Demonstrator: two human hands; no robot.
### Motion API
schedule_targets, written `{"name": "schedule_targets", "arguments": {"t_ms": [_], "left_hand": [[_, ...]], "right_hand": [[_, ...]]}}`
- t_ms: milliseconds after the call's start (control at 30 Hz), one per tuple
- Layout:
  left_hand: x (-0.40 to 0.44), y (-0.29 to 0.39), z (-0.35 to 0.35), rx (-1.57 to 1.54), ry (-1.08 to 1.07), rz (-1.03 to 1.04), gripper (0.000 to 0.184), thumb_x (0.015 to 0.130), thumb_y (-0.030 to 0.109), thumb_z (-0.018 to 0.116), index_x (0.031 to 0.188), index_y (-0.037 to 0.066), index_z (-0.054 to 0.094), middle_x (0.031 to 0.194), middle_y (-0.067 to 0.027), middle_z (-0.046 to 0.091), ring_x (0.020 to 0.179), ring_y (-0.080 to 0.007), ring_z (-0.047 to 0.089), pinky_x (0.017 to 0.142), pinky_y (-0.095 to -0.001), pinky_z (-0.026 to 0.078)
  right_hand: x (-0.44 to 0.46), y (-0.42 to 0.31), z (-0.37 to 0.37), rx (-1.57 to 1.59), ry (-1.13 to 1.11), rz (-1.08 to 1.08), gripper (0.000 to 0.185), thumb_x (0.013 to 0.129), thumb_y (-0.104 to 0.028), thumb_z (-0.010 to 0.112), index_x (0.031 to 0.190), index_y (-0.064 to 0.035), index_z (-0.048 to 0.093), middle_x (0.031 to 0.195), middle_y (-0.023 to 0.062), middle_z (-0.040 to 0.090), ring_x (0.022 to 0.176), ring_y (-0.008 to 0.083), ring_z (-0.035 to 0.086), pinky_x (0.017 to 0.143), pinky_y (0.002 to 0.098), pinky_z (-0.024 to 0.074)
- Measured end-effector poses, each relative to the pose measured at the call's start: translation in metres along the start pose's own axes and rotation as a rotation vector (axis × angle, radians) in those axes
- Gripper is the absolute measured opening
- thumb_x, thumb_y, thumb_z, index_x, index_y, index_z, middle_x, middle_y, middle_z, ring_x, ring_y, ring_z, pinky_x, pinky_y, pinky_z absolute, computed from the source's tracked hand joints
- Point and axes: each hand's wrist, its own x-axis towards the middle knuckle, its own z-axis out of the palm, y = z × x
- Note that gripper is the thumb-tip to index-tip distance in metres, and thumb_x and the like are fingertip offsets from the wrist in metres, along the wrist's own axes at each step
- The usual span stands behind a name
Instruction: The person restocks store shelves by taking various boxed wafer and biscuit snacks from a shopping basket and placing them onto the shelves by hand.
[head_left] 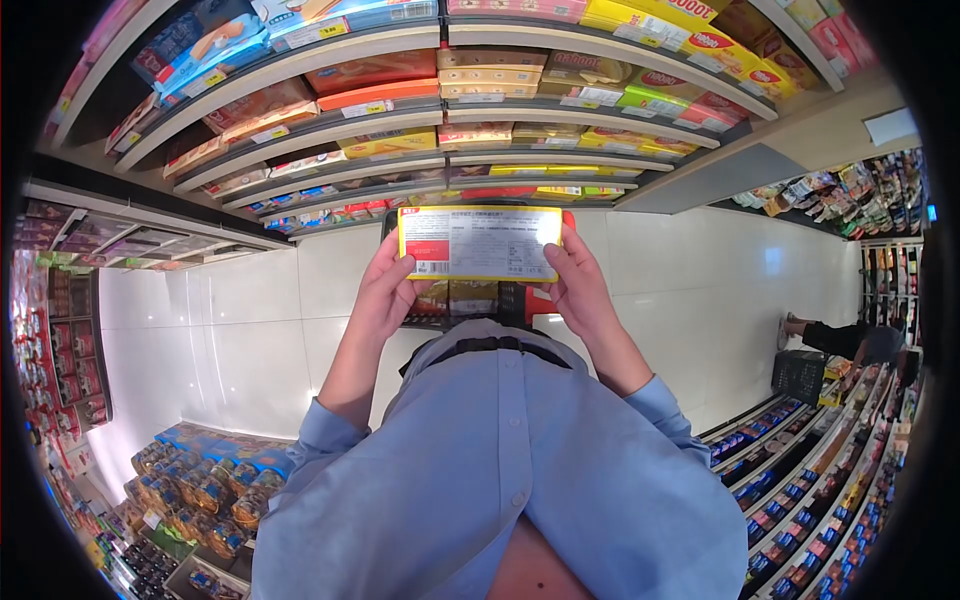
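Between my two hands is a flat snack box (480,243) with a yellow border, its printed back turned toward me. Small text, a red patch and a barcode show on that face; the words are too small to read. My left hand (388,275) grips the box's left end, thumb on the front. On the right end, my right hand (577,280) holds it the same way. Below and behind the box, a shopping basket or cart (515,300) with red and dark parts is partly hidden, with golden packages (472,297) in it.
Shelves (330,110) of boxed snacks rise ahead. A display of jars or packs (205,485) stands at lower left, and more shelves (800,480) run along the right. Another person (845,340) bends there beside a dark basket (797,374). Pale tiled floor (670,290) lies between.
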Motion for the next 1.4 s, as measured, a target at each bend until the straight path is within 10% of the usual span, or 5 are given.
{"name": "schedule_targets", "arguments": {"t_ms": [500,1400], "left_hand": [[-0.004,-0.037,0.097,-0.083,-0.083,0.104,0.058,0.102,0.014,0.052,0.154,0.005,0.028,0.146,-0.0143,0.049,0.132,-0.0255,0.053,0.109,-0.0435,0.047],[0.0,-0.212,0.256,-0.079,0.07,0.177,0.051,0.1,0.017,0.061,0.143,0.003,0.039,0.137,-0.016,0.056,0.123,-0.0261,0.061,0.102,-0.0406,0.055]], "right_hand": [[-0.054,-0.071,-0.056,-0.179,-0.168,-0.055,0.054,0.107,-0.022,0.043,0.156,-0.011,0.023,0.128,0.0099,0.06,0.1,0.0183,0.068,0.071,0.0312,0.0597],[-0.131,-0.169,-0.236,-0.31,-0.191,-0.054,0.065,0.094,-0.001,0.042,0.156,-0.0034,0.02,0.129,0.0181,0.06,0.091,0.02,0.068,0.073,0.0315,0.0576]]}}
